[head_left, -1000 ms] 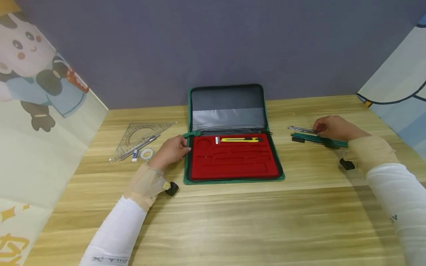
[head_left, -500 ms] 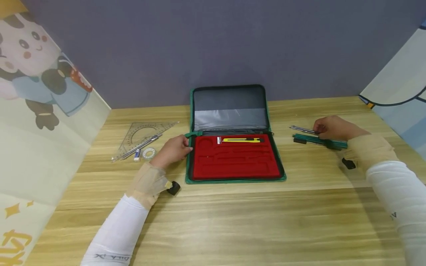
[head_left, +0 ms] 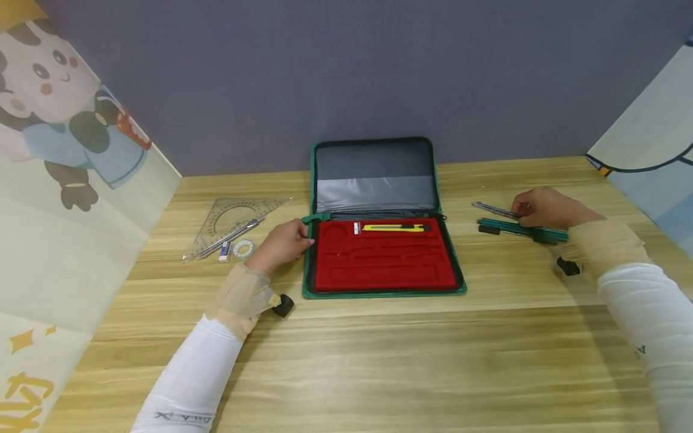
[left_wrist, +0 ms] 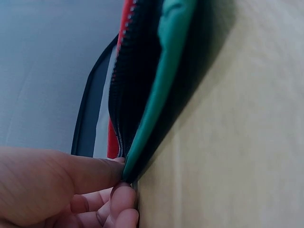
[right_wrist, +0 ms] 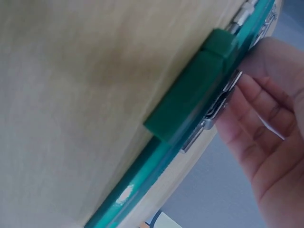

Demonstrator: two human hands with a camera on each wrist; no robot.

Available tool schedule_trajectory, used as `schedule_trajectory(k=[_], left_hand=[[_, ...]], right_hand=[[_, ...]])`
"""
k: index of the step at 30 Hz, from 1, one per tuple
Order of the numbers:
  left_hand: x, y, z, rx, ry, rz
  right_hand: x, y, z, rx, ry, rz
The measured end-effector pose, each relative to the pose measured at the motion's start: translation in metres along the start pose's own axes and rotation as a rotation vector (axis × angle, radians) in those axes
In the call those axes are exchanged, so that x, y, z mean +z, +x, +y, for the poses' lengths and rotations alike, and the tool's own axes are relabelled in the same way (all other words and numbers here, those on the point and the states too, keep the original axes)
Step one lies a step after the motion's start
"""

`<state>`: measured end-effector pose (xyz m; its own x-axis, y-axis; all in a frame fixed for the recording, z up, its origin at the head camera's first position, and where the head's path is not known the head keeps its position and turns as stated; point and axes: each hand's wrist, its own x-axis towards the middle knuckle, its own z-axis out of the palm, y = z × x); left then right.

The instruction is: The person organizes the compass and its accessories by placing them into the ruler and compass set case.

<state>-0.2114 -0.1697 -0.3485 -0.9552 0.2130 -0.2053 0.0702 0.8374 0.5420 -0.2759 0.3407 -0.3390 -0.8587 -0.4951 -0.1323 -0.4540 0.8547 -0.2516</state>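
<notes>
A green zip case (head_left: pixel 384 294) lies unfolded on the table, its red moulded insert (head_left: pixel 390 255) facing up. A yellow utility knife (head_left: pixel 395 228) and a small silver-and-white piece (head_left: pixel 356 228) sit in the insert's upper part. My left hand (head_left: pixel 278 245) pinches the case's left edge, thumb on top; the left wrist view shows the zip (left_wrist: pixel 118 95) beside it. Far to the right, my right hand (head_left: pixel 549 207) pinches a silver compass (head_left: pixel 494 209) between thumb and fingers. Just in front lie green pencils (head_left: pixel 503 224) and a dark green block-shaped piece (right_wrist: pixel 190 90).
Left of the case lie a clear set square (head_left: pixel 224 210), a silver compass-like tool (head_left: pixel 230 237) across it, an eraser (head_left: pixel 224 251) and a white ring-shaped roll (head_left: pixel 243 249). A black-ended tool (head_left: pixel 489 230) lies by the pencils. A grey wall (head_left: pixel 373 72) stands behind.
The whole head view has shifted slightly. The far end of the compass at my right hand has tipped up a little. My left hand stays on the case edge.
</notes>
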Motion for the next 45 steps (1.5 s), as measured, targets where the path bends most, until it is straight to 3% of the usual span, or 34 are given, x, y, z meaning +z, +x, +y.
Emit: schedule_trajectory(k=[8,21,32,40,45], left_hand=[[0.003,0.002,-0.003,0.009,0.006,-0.003],[0.002,0.002,-0.001,0.009,0.02,0.012],[-0.001,-0.001,0.0,-0.005,0.011,0.013],[0.0,0.0,0.001,-0.003,0.008,0.014],[0.0,0.0,0.001,-0.001,0.008,0.013]], right_hand=[[0.002,-0.001,-0.001,0.008,-0.004,-0.004],[-0.005,-0.001,-0.025,-0.015,-0.035,0.001],[-0.004,0.008,-0.057,-0.112,-0.028,-0.007],[-0.002,0.016,-0.081,-0.258,-0.007,0.015],[0.001,0.022,-0.095,-0.297,0.024,0.026]])
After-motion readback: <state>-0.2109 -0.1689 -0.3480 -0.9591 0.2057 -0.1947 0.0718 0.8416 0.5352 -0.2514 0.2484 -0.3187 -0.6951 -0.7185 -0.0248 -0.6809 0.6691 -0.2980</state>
